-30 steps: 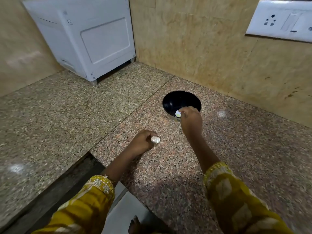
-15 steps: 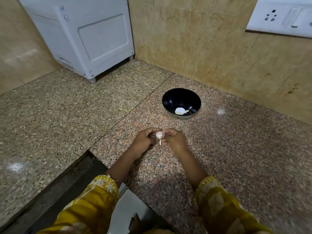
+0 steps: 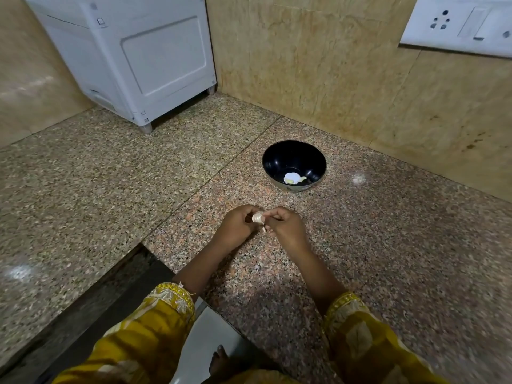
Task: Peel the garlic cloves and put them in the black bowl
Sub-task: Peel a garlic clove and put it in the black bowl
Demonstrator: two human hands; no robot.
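A black bowl (image 3: 294,155) stands on the granite counter (image 3: 374,259), near the wall corner. Pale peeled garlic (image 3: 293,178) lies at its bottom. Closer to me, both hands meet above the counter. My left hand (image 3: 237,226) pinches a whitish garlic clove (image 3: 258,217) by its left side. My right hand (image 3: 285,228) pinches the same clove from the right, and a thin strip of skin hangs below the fingers. The clove is mostly hidden by the fingers.
A white appliance (image 3: 144,59) stands at the back left corner. A white socket plate (image 3: 457,23) is mounted on the tiled wall at the upper right. The counter has a step edge (image 3: 155,245) at my lower left, with floor below.
My right hand left the bowl, where it dropped a peeled clove, and came back to the clove in my left hand. Both hands now pinch that clove.
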